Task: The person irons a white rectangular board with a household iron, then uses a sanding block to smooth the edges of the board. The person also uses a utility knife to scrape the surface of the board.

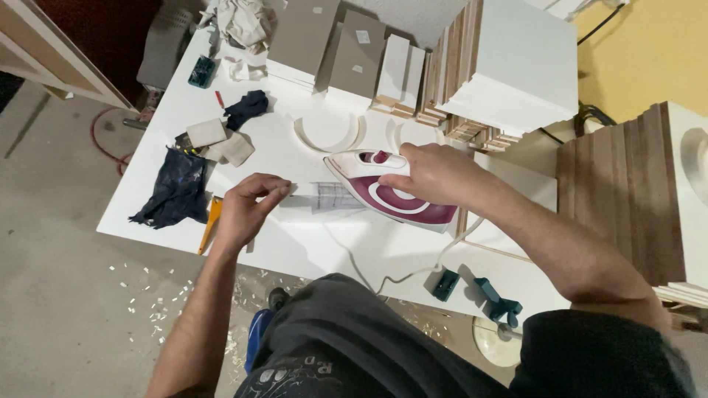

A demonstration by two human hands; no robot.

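Fingers of your right hand (435,173) are curled tight round the handle of the purple and white iron (387,193), which lies on the white table (310,247) pointing left. Your left hand (247,208) is pinched nearly shut on the end of a thin pale strip (324,195) running under the iron's tip. Just left of that hand lie a yellow knife (209,223) and a dark blue cloth (177,188). Behind the iron stand stacked white boards (516,63), two flat grey ones bearing small white square labels (362,36).
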